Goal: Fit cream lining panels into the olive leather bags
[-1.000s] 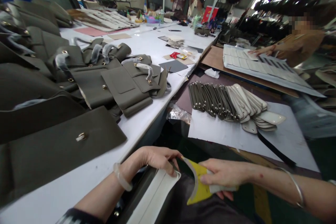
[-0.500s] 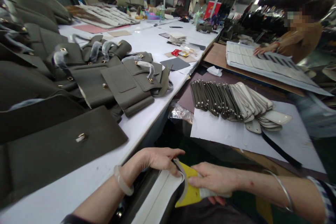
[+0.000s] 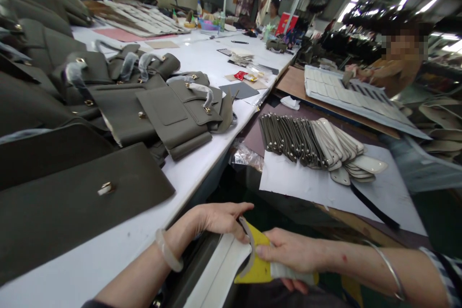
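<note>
Around me is a busy workshop, with a long white table (image 3: 90, 264) running away on my left, heaped with olive bags (image 3: 176, 115); ahead to the right, a fanned row of strap pieces (image 3: 299, 139) lies on a white sheet (image 3: 303, 178), and beyond it a co-worker (image 3: 391, 74) bends over a board of pale panels (image 3: 332, 86). From my head view, my left hand (image 3: 221, 220) is partly curled, its thumb down on the far end of a white strip (image 3: 216, 269), holding it there, while the index finger stretches out to the right; the other fingers are mostly hidden. My right hand (image 3: 288, 250) is wrapped around the pale grip (image 3: 293, 272) of a yellow tool (image 3: 258, 264), thumb laid along the yellow face. Both forearms come in low from the sides, wrists converging in front of my lap, a milky bangle (image 3: 168, 252) on the left and a thin silver one (image 3: 388, 269) on the right. The strip sits in front of me beside a dark olive piece (image 3: 189, 264), its long axis slanting up and rightward, a dark line along it. The tool's hollow curved edge faces left toward the strip's end, its grip pointing right and slightly down; I can't tell whether the edge touches.
</note>
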`<state>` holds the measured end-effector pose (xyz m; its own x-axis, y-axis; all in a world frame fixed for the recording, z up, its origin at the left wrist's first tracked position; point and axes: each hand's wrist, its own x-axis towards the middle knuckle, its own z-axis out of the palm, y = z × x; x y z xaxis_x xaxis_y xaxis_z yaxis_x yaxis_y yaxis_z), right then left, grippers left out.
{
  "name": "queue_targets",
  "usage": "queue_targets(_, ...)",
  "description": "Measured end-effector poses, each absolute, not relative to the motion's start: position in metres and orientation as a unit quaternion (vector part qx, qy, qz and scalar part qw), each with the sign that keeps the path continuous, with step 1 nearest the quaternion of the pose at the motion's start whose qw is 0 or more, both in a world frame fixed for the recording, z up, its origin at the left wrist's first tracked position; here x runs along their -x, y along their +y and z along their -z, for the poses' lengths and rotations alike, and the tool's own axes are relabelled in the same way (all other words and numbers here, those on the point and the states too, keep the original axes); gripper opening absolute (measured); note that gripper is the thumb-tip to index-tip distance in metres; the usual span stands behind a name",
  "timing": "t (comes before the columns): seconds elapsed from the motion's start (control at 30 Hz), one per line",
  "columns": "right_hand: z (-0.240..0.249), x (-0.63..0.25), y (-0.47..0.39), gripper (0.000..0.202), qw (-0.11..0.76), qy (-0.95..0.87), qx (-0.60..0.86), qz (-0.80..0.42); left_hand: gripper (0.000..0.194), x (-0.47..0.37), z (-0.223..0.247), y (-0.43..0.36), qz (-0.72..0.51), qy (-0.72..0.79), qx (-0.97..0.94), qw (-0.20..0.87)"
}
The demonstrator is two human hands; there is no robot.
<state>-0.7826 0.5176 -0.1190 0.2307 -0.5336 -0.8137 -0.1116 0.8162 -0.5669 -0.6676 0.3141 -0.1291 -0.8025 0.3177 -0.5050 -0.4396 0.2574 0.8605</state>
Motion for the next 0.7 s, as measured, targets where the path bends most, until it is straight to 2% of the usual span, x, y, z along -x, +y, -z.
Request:
queue_targets(0.17,0.118,0.775,0.514,0.036,0.742,0.601,0.251,0.157,0.119,0.662,0.136,0.311,-0.630,0.716,0.038,0.297)
queue_targets(0.4,0.124,0.769,0.516,0.052,0.748,0.597,0.231,0.174,0.126,0.659,0.156,0.311,-0.690,0.666,0.025,0.282)
queue_targets(0.7,0.126,0.762,0.520,0.054,0.755,0.592,0.199,0.198,0.125,0.660,0.149,0.318,-0.713,0.644,0.062,0.270)
